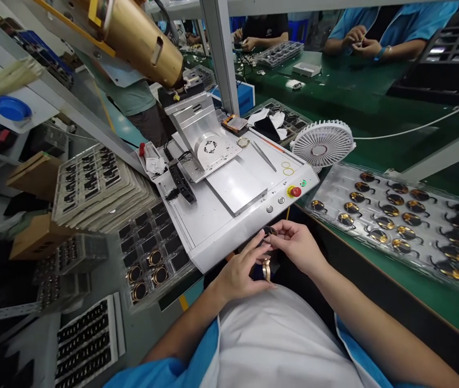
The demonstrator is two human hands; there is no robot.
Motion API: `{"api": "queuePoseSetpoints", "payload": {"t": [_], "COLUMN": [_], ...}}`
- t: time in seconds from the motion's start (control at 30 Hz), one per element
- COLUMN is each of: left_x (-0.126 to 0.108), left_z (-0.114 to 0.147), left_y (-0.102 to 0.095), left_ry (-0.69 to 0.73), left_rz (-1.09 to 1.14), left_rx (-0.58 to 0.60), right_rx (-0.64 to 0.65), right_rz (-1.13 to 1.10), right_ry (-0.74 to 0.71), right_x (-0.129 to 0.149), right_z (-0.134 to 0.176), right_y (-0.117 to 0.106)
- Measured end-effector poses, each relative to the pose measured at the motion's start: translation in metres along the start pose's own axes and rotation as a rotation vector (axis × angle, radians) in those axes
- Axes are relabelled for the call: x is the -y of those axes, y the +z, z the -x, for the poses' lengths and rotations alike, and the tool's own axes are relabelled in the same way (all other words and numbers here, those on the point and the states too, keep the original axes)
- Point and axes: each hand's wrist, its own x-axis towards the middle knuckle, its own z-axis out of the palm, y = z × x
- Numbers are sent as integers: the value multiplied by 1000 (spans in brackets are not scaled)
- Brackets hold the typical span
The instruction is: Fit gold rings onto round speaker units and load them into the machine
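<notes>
Close to my belly, below the front edge of the machine, my two hands meet. The thumb and fingers of my right hand (299, 245) pinch a small dark round part (269, 230) with a gold-coloured edge. My left hand (243, 272) has its fingertips against the same part from the left. Lower down, a gold ring-shaped piece (267, 269) rests within the curl of my left hand; it looks like a watch case, partly hidden by the fingers. Just beyond the hands is the white machine base (229, 229) with buttons and a red emergency stop (294, 191).
On the right lies a clear tray (359, 237) of round parts with dark tails. A white fan (322, 144), tweezers (264, 156) and gold rings (288, 168) are nearby. Left, a compartment tray (144, 269) holds gold-rimmed parts beside stacked trays (92, 188). Co-workers (387, 32) sit opposite.
</notes>
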Motion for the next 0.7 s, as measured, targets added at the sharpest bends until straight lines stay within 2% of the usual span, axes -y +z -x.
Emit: {"api": "queuePoseSetpoints", "payload": {"t": [0.13, 0.2, 0.27, 0.4, 0.5, 0.63, 0.7], "left_x": [-1, -2, -4, -2, 3, 8, 9], "left_z": [-2, -2, -2, 0, -1, -5, -6], "left_y": [-5, -6, -6, -5, -4, -3, -1], "left_ry": [-31, -52, -66, -97, -134, -216, -246], "left_rz": [-83, -42, 64, 371, 596, 709, 738], "left_rx": [60, 87, 64, -167, -340, -533, -563], "right_rx": [58, 54, 47, 31, 15, 64, 103], "right_rz": [-68, -90, -109, -161, -150, -115, -123], "right_ry": [73, 90, 118, 183, 167, 226, 271], "right_x": [-3, -4, -5, -4, 0, 2, 1], "right_z": [0, 0, 1, 2, 4, 11, 16], "right_y": [-3, -3, -3, -5, -4, 5, 13]}}
